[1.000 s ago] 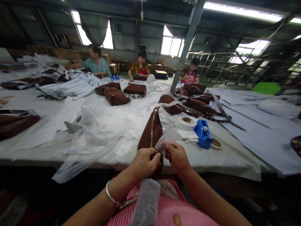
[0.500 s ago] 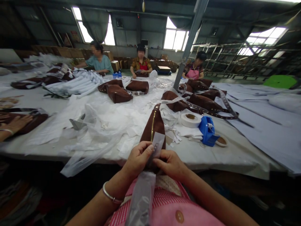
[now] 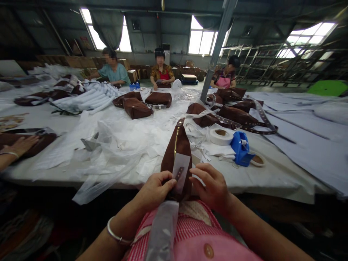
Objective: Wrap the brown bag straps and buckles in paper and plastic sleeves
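Observation:
A brown bag (image 3: 177, 148) with a gold zip stands on edge at the near side of the table, its lower end against my lap. My left hand (image 3: 156, 190) is closed on that lower end, thumb pressing a white paper strip (image 3: 179, 172) flat onto the leather. My right hand (image 3: 213, 186) sits just right of the strip, fingers loosely curled against the bag's side. A clear plastic sleeve (image 3: 163, 232) hangs over my lap below the hands.
A white tape roll (image 3: 222, 136) and a blue tape dispenser (image 3: 240, 149) lie right of the bag. Crumpled clear plastic (image 3: 108, 152) covers the white table (image 3: 272, 174). More brown bags (image 3: 136, 107) lie farther back. Another person's hand (image 3: 19, 145) rests at left; three people sit at the far side.
The white strip, held loose between both hands a second ago, now lies flat on the bag. My right hand has come off the strip and moved a little to the right.

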Demonstrator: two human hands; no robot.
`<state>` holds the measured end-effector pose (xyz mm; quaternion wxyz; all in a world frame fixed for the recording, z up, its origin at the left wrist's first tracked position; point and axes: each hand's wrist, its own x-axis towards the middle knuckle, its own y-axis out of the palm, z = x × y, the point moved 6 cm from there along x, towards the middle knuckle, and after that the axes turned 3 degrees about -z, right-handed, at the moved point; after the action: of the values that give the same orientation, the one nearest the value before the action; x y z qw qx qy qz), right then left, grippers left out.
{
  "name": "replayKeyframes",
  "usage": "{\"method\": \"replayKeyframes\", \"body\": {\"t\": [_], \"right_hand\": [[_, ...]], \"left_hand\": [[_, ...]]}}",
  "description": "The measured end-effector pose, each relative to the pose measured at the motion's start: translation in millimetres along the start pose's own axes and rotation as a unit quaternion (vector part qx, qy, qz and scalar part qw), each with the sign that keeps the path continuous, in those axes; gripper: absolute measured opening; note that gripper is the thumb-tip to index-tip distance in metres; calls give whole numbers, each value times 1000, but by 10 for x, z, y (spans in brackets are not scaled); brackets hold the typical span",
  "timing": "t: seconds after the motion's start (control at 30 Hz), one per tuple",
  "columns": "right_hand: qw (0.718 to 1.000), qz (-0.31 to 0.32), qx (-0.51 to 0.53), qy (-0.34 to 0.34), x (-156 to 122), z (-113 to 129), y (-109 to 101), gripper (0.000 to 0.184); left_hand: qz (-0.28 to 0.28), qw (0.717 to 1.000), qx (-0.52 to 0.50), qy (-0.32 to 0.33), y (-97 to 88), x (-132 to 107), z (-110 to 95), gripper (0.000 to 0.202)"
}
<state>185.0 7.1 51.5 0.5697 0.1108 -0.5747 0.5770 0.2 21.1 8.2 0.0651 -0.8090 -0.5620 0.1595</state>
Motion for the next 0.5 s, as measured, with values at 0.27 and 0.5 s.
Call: {"method": "replayKeyframes", "body": {"t": [0.27,0.5], "right_hand": [[965,74,-110,-226,206,192,18,11],[947,307,-68,-62,483,65,226,13]], "left_hand": [[-10,1000,9,5,54,104,-86,28],[15,986,139,96,182,132,-290,19]]}}
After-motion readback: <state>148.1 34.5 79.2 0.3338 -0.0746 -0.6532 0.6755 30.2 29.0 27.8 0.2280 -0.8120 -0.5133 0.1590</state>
